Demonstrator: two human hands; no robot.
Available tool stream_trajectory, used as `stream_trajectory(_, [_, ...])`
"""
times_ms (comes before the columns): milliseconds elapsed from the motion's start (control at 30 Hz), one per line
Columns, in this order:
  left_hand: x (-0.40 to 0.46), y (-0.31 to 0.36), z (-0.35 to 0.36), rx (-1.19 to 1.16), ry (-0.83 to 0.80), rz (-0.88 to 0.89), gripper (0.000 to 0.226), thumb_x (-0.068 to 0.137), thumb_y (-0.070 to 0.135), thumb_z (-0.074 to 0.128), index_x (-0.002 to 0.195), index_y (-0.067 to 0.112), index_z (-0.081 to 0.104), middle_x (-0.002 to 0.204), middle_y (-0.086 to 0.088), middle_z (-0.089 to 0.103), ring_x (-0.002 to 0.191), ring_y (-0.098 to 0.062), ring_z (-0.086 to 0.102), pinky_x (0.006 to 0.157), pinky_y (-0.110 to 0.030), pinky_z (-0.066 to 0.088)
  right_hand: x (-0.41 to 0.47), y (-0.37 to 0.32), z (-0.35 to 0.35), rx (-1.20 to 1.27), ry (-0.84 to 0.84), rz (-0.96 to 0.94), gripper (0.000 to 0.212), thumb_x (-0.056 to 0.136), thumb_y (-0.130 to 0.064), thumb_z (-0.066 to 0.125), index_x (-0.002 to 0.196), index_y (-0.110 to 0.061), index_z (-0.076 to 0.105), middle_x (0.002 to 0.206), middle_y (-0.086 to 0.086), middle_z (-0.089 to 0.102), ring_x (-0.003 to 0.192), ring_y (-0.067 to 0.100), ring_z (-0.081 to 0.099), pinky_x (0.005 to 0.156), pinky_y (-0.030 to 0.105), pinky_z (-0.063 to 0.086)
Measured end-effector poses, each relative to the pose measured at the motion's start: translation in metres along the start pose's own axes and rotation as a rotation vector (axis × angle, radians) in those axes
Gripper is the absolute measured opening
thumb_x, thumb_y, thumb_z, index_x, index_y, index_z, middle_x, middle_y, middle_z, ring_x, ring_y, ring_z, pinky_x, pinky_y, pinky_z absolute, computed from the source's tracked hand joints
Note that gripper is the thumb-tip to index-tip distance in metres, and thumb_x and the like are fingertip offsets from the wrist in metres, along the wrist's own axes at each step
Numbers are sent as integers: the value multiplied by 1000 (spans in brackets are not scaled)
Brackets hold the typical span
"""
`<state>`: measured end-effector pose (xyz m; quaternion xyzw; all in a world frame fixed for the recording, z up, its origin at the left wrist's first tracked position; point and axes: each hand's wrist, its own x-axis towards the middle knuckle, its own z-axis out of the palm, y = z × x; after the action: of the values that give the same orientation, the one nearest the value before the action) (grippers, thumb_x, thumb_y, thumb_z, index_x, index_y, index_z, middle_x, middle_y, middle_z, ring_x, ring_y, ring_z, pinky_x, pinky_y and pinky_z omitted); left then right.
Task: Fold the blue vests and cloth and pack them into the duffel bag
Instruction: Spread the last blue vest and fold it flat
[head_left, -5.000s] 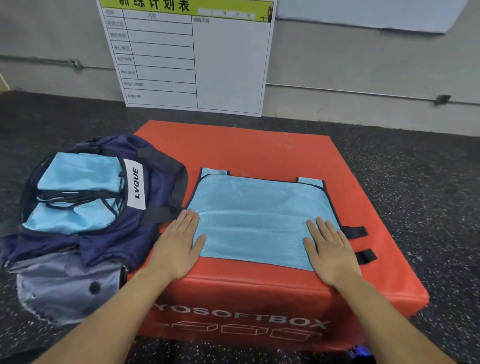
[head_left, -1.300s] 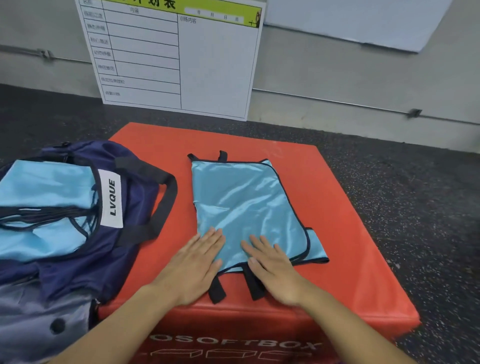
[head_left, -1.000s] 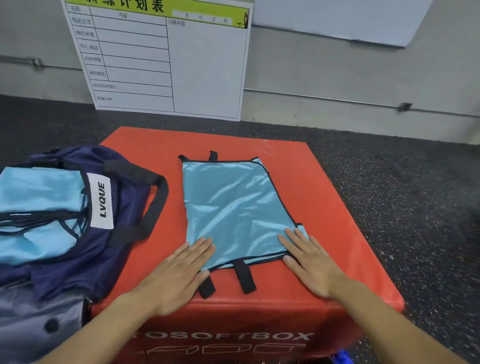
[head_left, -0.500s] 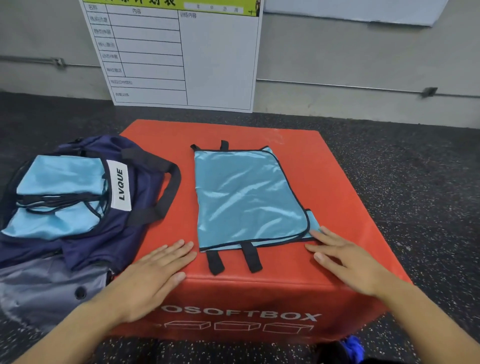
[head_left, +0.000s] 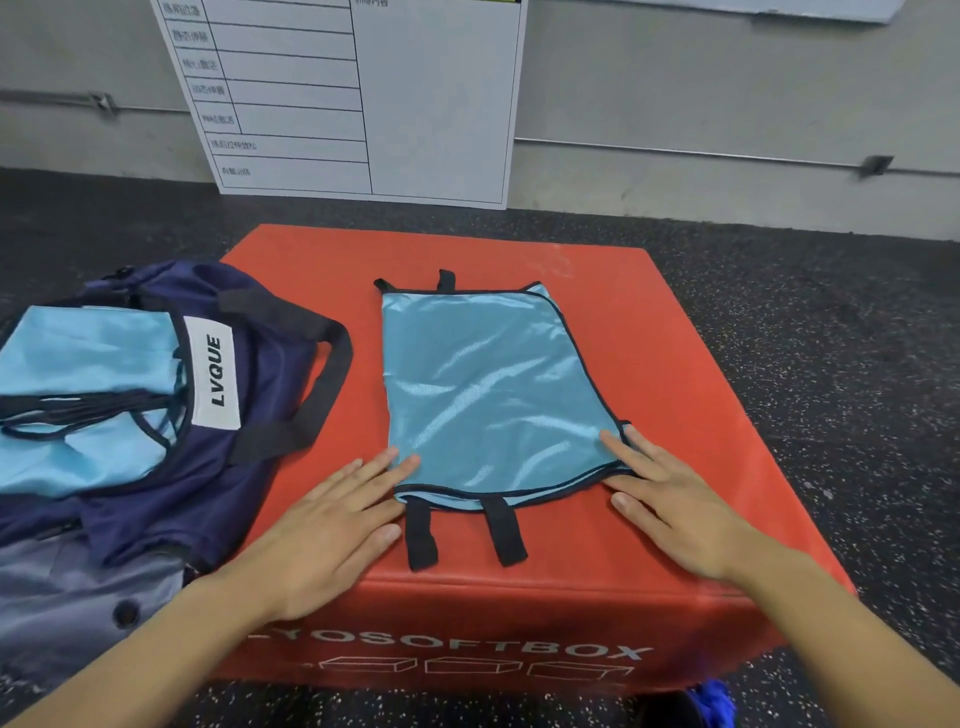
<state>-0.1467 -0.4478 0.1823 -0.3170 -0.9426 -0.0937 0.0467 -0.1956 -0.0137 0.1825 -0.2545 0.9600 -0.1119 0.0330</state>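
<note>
A light blue vest (head_left: 488, 395) with dark trim lies folded lengthwise on the red soft box (head_left: 685, 415); two black straps hang past its near edge. My left hand (head_left: 332, 525) lies flat at the vest's near left corner, fingertips touching the cloth. My right hand (head_left: 675, 504) lies flat at the near right corner, fingers on the vest's edge. Left of the box the navy duffel bag (head_left: 260, 374) stands open, with folded light blue cloth (head_left: 78, 364) inside.
A white board with a printed table (head_left: 363, 98) leans on the grey wall behind the box. Dark speckled floor (head_left: 831, 338) surrounds the box. A bit of blue cloth (head_left: 711, 701) shows at the bottom edge below the box.
The vest went from lying wide to folded in half lengthwise. In the last half second both hands moved back in onto its near corners.
</note>
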Motion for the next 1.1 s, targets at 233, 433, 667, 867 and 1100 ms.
stream_trajectory(233, [-3,3,-3,-241,-20,-54,53,107,51,21,145,31,52,158,17,36,150,8,12,123,-18,7,1,0,-1,43,-101,17,46,108,-37,36,154,-34,41,163,-24,13,153,-2,-2,129,38,7])
stream_trajectory(433, [-31,10,-21,-412,-161,-82,45,108,50,33,127,26,66,131,21,62,130,2,50,118,-23,27,-28,-42,-19,91,-276,52,48,108,-37,44,155,-37,35,160,-27,15,151,-6,2,127,31,1])
stream_trajectory(667, [-59,31,-59,-737,-119,-322,50,103,55,38,71,26,64,70,20,51,69,1,44,72,-33,41,-64,-84,-51,419,-433,127,32,104,-47,49,131,-42,66,141,-31,48,137,-13,38,123,29,27])
stream_trajectory(867, [-40,44,-75,-979,159,-613,45,101,51,37,94,42,81,90,5,77,88,0,68,90,-15,42,-58,-89,-73,1042,-140,276,39,99,-44,52,115,-20,78,125,-1,73,127,13,61,108,23,43])
stream_trajectory(1100, [5,20,-44,-1140,272,-780,27,102,31,57,98,24,82,106,9,77,109,-10,68,104,-28,46,-4,-76,-54,1308,-4,501,42,87,-13,75,127,-20,71,120,4,75,117,21,68,110,39,47])
